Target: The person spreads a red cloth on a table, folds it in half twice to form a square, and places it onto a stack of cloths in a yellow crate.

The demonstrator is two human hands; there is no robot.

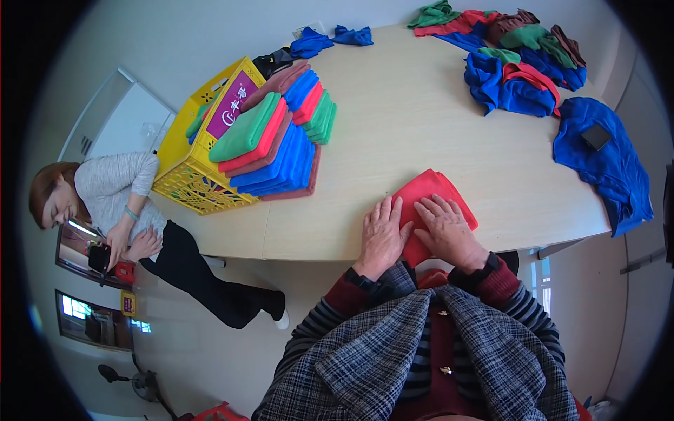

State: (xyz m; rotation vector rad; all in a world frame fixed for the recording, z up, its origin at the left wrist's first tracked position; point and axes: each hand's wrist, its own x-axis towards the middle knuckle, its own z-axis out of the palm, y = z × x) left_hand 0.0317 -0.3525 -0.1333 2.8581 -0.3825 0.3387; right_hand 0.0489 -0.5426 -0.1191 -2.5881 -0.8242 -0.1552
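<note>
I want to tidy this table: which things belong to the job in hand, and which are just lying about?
Seem to belong:
red cloth under left hand and right hand
folded cloth stacks
loose cloths
yellow crate

Probably just lying about:
small dark object on the blue cloth
black item near the crate

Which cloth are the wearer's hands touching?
The red cloth lying apart at the front of the table: the left hand and right hand touch only it.

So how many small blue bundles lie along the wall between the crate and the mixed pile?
2: left bundle beside a dark item; right bundle nearer the mixed pile. Others may be hidden.
</note>
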